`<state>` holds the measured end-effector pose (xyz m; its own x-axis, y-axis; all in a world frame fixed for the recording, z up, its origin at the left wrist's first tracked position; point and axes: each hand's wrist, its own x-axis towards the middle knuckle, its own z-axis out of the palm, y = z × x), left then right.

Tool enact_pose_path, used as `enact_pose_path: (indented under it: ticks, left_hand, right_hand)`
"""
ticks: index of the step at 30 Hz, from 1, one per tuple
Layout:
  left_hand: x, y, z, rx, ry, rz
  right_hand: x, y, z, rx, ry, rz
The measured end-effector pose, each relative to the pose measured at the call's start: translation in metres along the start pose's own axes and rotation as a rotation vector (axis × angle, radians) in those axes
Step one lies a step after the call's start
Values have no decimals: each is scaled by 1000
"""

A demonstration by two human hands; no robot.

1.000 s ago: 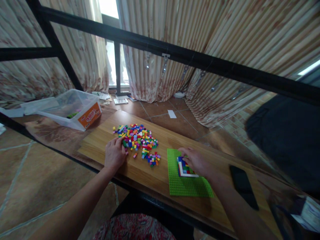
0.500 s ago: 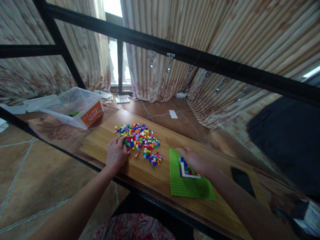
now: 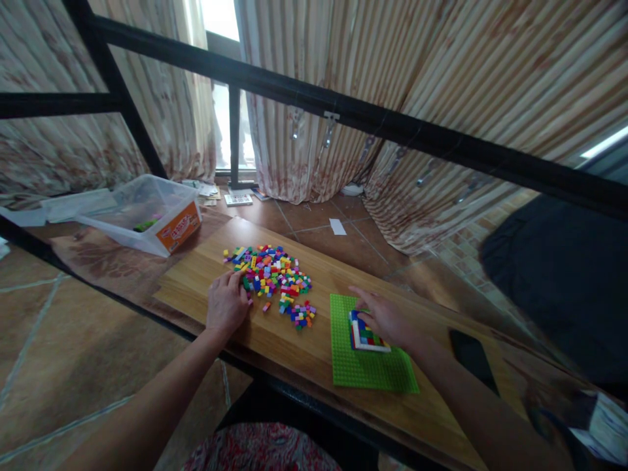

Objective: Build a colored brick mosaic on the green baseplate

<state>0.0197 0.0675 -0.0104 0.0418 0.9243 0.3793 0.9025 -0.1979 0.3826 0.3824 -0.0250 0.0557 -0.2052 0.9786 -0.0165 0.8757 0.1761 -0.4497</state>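
A loose pile of small toy bricks [image 3: 282, 267] in many colours, among them red, yellow, blue, green, purple, orange and white, lies spread on a wooden board [image 3: 294, 353], thinning into a smaller cluster [image 3: 303, 315] at its near right side. To the right of it, a bright green studded baseplate [image 3: 363, 376] lies flat, bearing a low, partly hidden brick build [image 3: 369, 345] with a white near edge, blue at its far left corner and mixed colours inside.

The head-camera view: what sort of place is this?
Probably a room in a home: floor-length patterned curtains hang beside a bright window, and colorful toy building bricks lie heaped on a wooden board.
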Motion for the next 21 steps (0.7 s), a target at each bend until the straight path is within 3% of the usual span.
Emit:
enact_pose_path:
  ticks: [13, 21]
  left_hand:
    - [0, 0, -1, -4, -1, -3]
    - [1, 3, -4, -5, -15, -11]
  right_hand:
    - [1, 18, 7, 399, -37, 270]
    - [0, 22, 11, 505, -21, 276]
